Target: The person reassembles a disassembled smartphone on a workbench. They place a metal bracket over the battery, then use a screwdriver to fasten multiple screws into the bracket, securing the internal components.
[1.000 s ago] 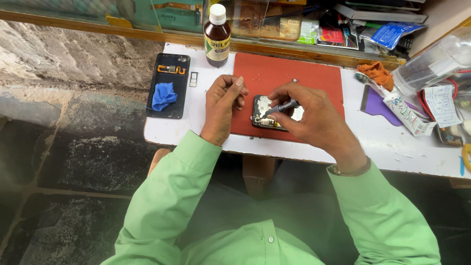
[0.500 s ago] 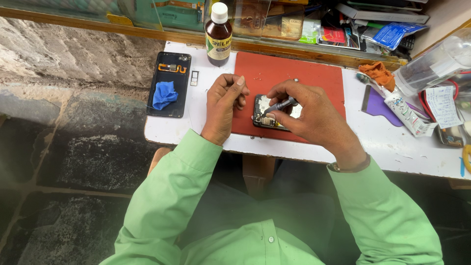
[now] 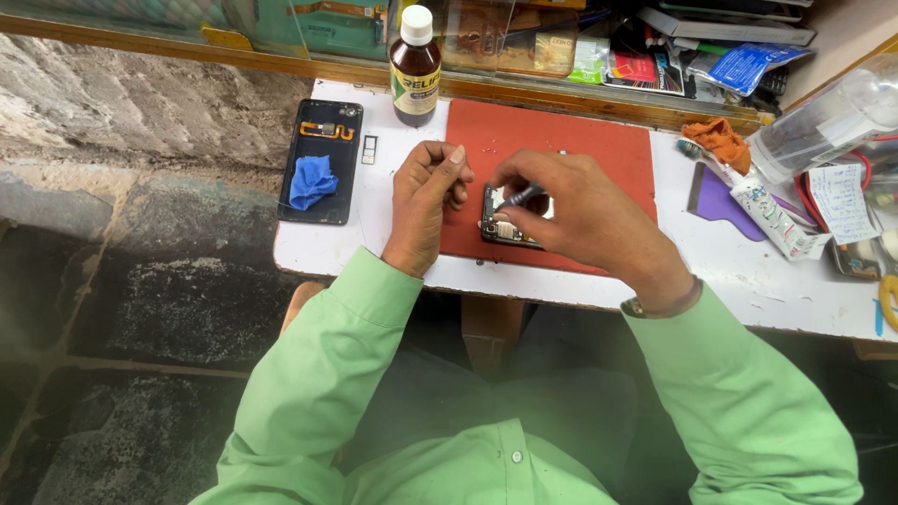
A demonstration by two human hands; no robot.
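— What is happening at the surface?

— Near its front edge, on the red mat, an opened phone is lying; the right hand is pinching a dark tool.

— The left hand?

— Curling its fingers, seemingly empty. Light, steady pressure is looking wisest.

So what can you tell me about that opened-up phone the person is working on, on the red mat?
The opened phone lies flat on the red mat, its back cover off, dark frame and small metal and circuit parts showing inside. The right hand covers most of it and holds a thin dark tool with its tip down on the phone's upper part. The left hand rests curled just beside its left edge; whether it touches the phone cannot be told.
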